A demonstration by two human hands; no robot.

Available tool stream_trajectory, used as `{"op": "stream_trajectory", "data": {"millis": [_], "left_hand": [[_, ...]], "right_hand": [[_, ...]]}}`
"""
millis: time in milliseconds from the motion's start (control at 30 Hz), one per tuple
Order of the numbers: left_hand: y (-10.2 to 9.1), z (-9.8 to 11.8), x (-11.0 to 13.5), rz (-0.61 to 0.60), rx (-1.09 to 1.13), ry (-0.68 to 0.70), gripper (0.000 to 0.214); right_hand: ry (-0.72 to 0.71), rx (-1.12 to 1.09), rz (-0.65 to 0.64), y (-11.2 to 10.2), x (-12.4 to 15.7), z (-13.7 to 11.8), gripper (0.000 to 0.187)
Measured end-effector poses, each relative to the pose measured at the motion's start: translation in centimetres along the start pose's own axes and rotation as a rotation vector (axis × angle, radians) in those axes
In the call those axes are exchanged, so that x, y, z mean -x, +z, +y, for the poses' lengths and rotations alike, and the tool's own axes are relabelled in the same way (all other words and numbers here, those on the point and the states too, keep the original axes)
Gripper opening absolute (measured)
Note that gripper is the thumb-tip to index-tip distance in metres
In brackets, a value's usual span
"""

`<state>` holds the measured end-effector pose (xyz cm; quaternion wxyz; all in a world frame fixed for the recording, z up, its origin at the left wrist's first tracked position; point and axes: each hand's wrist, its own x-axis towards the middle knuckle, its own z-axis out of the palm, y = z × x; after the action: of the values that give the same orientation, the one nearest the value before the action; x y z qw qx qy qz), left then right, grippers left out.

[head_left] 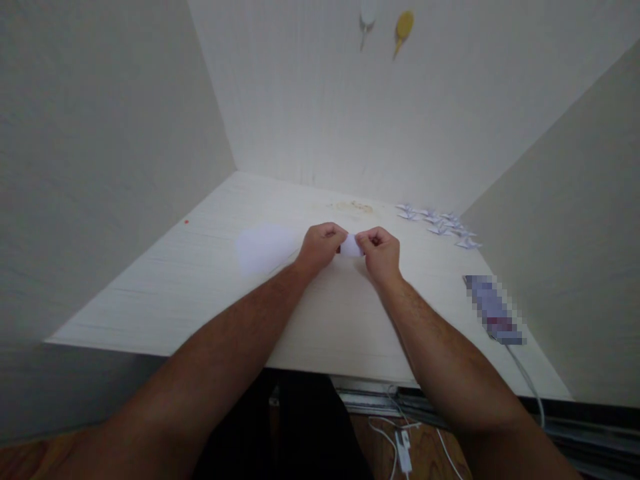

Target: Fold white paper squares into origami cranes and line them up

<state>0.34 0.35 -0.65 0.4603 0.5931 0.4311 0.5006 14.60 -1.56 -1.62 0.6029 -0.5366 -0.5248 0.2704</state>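
Note:
Between my two hands, over the middle of the white table [330, 320], is a small piece of white paper [351, 245]. My left hand [324, 245] pinches its left edge between thumb and fingers. The right edge is pinched the same way by my right hand [381, 250]. Parts of the paper are hidden behind the fingers, so I cannot tell how it is folded. To the left of my left hand lies what looks like a pale white sheet of paper [264, 247], flat on the tabletop.
Several folded white paper figures [440, 223] stand at the back right. A blurred-out phone-like device [493, 310] lies at the right with a white cable [530, 387] running over the edge. Walls enclose three sides. A power strip [403, 450] is on the floor.

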Motion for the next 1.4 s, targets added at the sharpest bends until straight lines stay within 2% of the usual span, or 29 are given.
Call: {"op": "stream_trajectory", "data": {"millis": [233,333,467,567,633,767,933,1167,1300,1400], "left_hand": [[-0.1,-0.5,0.1,0.061,-0.119,0.051,0.018],[0.1,-0.5,0.2,0.08,-0.069,-0.059,0.019],[0.4,-0.1,0.3,0.009,0.023,-0.248,0.03],[0.6,0.0,0.3,-0.074,0.216,-0.316,0.029],[0.5,0.0,0.3,-0.086,0.314,-0.336,0.025],[0.1,-0.1,0.1,-0.086,0.394,-0.338,0.024],[-0.5,0.2,-0.1,-0.129,0.405,-0.325,0.028],[-0.9,0.3,-0.2,-0.165,0.421,-0.323,0.031],[-0.7,0.1,-0.3,-0.178,0.41,-0.32,0.029],[-0.5,0.0,-0.2,-0.261,0.362,-0.31,0.028]], "right_hand": [[0.02,0.0,-0.101,-0.6,0.4,-0.5,0.02],[-0.02,0.089,-0.109,-0.8,0.5,-0.7,0.018],[-0.199,0.301,-0.021,-1.0,0.7,-0.8,0.017],[-0.293,0.38,-0.055,-1.0,0.9,-0.7,0.018],[-0.313,0.373,-0.104,-1.0,1.0,-0.7,0.018],[-0.282,0.276,-0.164,-1.0,0.9,-0.5,0.014],[-0.143,0.145,-0.192,-1.1,0.5,-0.5,0.023],[-0.063,0.106,-0.153,-1.6,0.0,-0.9,0.025],[-0.161,0.239,-0.117,-1.6,0.1,-0.6,0.022],[-0.264,0.332,-0.141,-1.5,0.3,-0.4,0.02]]}}
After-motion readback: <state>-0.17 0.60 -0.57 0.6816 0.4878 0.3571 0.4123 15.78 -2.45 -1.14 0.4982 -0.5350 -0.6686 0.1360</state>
